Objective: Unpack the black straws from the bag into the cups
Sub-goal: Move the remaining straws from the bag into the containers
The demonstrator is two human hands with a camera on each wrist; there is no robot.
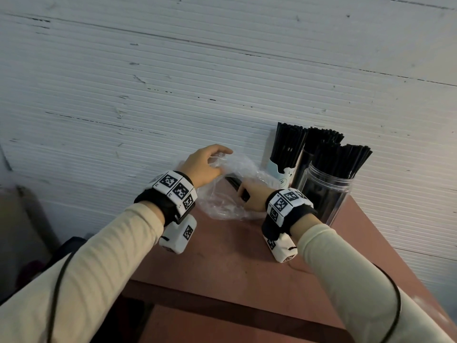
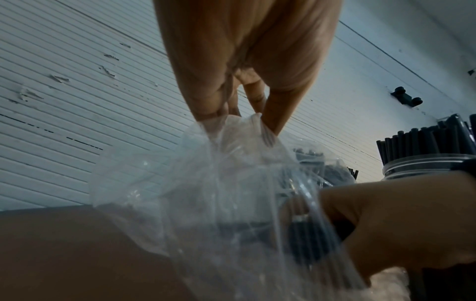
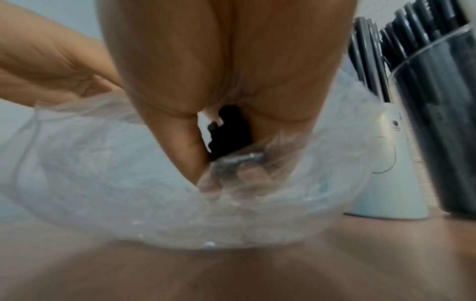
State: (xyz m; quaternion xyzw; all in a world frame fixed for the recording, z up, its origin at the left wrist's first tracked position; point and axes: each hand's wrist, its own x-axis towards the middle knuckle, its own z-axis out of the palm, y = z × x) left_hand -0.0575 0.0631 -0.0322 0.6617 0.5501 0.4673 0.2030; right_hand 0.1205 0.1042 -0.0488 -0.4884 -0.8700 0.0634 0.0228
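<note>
ribbed white panelling (image 1: 173, 70) fills the far side of the scene, and below it sits the reddish-brown tabletop (image 1: 222, 256) where i'm working. starting at the left, my left hand (image 1: 205, 167) is raised a little off the tabletop, fingers and thumb pinching the bunched top of the clear plastic bag (image 1: 222, 204); the left wrist view shows the film gathered between my fingertips (image 2: 273, 122). the bag sags from there down onto the tabletop between my two hands, crumpled and mostly slack. just right of it, my right hand (image 1: 252, 196) is curled round a small bundle of black straws (image 1: 233, 181), with the bag's film wrapped about my fingers. i can't tell whether more straws lie in the bag beyond what i hold.

further right, against the panelling, stand the cups: a pale cup with a bear face (image 1: 280, 173), a dark cup behind (image 1: 303, 167) that is mostly hidden, and a clear jar (image 1: 324, 194) nearest me, each already packed with upright straws.

i'd judge the task nearly done: the cups look full, the bag looks almost empty, and what's left is to draw this last bundle free and stand it in a cup.
</note>
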